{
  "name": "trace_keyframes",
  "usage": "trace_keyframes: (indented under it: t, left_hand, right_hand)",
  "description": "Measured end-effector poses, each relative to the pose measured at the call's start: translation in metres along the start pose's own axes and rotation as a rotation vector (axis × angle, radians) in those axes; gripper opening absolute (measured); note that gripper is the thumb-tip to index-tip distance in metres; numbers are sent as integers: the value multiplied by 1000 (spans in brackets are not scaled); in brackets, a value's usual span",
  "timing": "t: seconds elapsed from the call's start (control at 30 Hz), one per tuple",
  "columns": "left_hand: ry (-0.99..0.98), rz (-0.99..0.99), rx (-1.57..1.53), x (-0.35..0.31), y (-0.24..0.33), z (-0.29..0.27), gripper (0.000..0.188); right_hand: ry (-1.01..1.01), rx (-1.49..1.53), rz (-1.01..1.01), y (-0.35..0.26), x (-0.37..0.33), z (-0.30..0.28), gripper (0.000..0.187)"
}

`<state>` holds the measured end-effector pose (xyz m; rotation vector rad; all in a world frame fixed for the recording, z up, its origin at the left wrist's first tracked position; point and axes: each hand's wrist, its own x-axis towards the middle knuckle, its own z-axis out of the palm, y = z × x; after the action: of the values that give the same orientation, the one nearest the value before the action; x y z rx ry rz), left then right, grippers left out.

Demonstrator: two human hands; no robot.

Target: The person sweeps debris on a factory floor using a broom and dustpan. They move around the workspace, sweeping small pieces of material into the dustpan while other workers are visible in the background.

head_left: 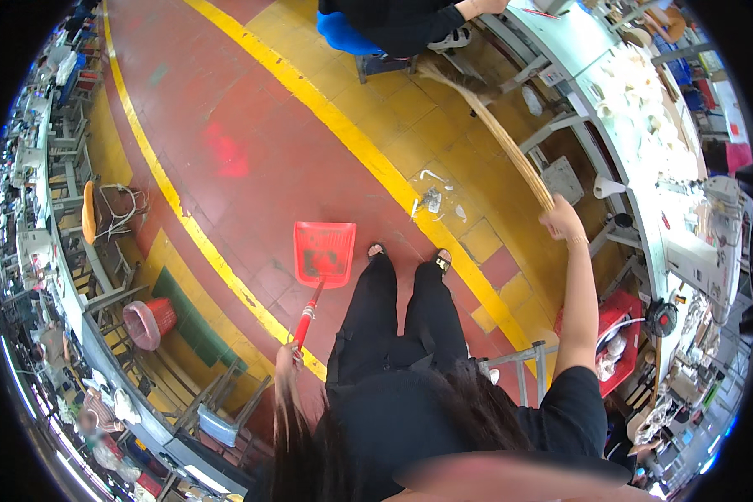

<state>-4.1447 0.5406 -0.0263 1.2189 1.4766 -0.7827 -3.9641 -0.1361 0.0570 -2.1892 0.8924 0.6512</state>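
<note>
My left hand (286, 358) grips the red handle of a red dustpan (324, 253), whose flat pan rests on the floor just left of my feet. My right hand (563, 220) is raised and shut on the handle of a straw broom (494, 125); its bristles reach away toward a seated person's stool at the top. A small heap of white scraps and litter (434, 199) lies on the yellow floor stripe in front of my feet, between the dustpan and the broom.
A seated person on a blue stool (347, 38) is at the top. A long workbench (636, 167) with machines runs down the right side. A red crate (615, 322) stands under it. Another bench row, a chair and a red basket (148, 322) line the left.
</note>
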Motion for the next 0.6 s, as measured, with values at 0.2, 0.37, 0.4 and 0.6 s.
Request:
trace_keyframes:
  t: [0.2, 0.37, 0.4, 0.6]
  left_hand:
    - [113, 29, -134, -3, -30, -31, 14]
    - [68, 0, -118, -29, -21, -27, 17]
    - [68, 14, -121, -32, -19, -23, 16]
    - [-28, -57, -163, -1, 15, -18, 13]
  right_hand:
    - [-190, -452, -5, -53, 188, 113, 37]
    - [-394, -225, -10, 3, 172, 222, 10]
    - [-373, -120, 27, 18, 144, 234, 10]
    - [-489, 643, 364, 59, -6, 146, 11]
